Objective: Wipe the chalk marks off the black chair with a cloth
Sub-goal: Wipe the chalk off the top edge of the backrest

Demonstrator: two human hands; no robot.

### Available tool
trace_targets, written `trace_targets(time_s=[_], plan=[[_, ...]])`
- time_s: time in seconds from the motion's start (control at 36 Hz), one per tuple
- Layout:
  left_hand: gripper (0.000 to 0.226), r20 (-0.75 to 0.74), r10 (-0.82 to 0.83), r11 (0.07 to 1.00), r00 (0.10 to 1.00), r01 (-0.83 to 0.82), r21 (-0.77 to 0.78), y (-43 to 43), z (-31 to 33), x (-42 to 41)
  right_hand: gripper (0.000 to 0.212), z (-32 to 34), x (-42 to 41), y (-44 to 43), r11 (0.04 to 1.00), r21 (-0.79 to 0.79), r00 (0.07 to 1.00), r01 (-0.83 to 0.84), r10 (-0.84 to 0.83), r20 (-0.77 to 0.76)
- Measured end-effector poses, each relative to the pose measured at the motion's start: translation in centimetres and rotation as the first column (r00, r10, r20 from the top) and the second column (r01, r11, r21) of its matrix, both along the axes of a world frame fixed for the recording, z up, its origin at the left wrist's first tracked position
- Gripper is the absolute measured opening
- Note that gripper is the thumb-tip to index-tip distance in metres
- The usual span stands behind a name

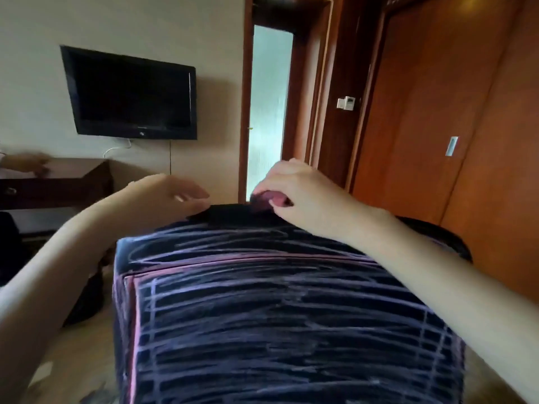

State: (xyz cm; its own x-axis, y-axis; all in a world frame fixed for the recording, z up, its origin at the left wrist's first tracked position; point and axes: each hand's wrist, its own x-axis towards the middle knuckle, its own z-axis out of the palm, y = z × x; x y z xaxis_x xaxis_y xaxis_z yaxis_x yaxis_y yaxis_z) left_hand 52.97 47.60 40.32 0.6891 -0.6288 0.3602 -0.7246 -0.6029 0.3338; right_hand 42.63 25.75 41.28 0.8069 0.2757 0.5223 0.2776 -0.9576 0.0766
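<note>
The black chair fills the lower middle of the head view, with its back toward me. Purple, pink and white chalk lines cover most of its surface; a strip along the top edge is plain black. My left hand rests with straight fingers on the left part of that top edge. My right hand is at the middle of the top edge and pinches a small pink-purple piece against the chair. It looks like chalk, though blur keeps me from being sure. No cloth is in view.
A dark desk stands at the left wall, with another person's hand on it. A television hangs above. Behind the chair is a frosted glass door. Wooden wardrobe doors stand at the right. A black rounded object shows behind my right forearm.
</note>
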Motion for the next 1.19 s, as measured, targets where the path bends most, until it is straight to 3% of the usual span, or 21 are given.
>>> trace_targets(time_s=[0.08,0.19,0.39,0.56,0.72,0.83,1.06,1.19], plan=[[0.031,0.057,0.024,0.997,0.998,-0.028,0.078,-3.0,0.6,-1.3,0.025,-0.7,-0.1,0.7,0.996,-0.084,0.999,0.028,-0.030,-0.027],[0.035,0.141,0.041,0.973,0.989,-0.072,0.220,-5.8,0.6,-2.0,0.026,-1.3,-3.1,-4.2,0.995,-0.017,0.995,0.096,-0.097,-0.023],[0.029,0.217,0.110,0.970,0.970,-0.152,0.188,-7.0,1.0,-1.7,0.031,-1.7,-9.4,-12.0,0.941,0.021,0.941,0.338,-0.337,-0.015],[0.034,0.219,-0.043,0.976,0.975,-0.006,0.217,-11.8,1.2,-4.0,0.028,-0.7,-6.9,-8.2,0.982,0.033,0.973,0.187,-0.189,0.133],[0.029,0.280,-0.086,0.949,0.956,-0.007,0.316,-14.7,0.3,-4.9,0.027,-2.5,-4.8,-6.6,0.991,-0.035,0.988,0.133,-0.129,0.086],[0.030,0.270,-0.067,0.959,0.961,-0.012,0.283,-14.3,0.1,-4.6,0.031,-3.9,-7.3,-10.4,0.987,-0.010,0.980,0.159,-0.157,0.119],[0.042,0.228,-0.038,0.944,0.973,-0.040,0.329,-15.4,1.1,-5.6,0.035,-5.0,-15.1,-18.0,0.908,0.138,0.905,0.395,-0.410,0.113],[0.034,0.270,-0.186,0.926,0.945,0.076,0.371,-20.2,0.5,-8.5,0.034,-4.0,-14.6,-17.4,0.930,0.234,0.902,0.282,-0.340,0.266]])
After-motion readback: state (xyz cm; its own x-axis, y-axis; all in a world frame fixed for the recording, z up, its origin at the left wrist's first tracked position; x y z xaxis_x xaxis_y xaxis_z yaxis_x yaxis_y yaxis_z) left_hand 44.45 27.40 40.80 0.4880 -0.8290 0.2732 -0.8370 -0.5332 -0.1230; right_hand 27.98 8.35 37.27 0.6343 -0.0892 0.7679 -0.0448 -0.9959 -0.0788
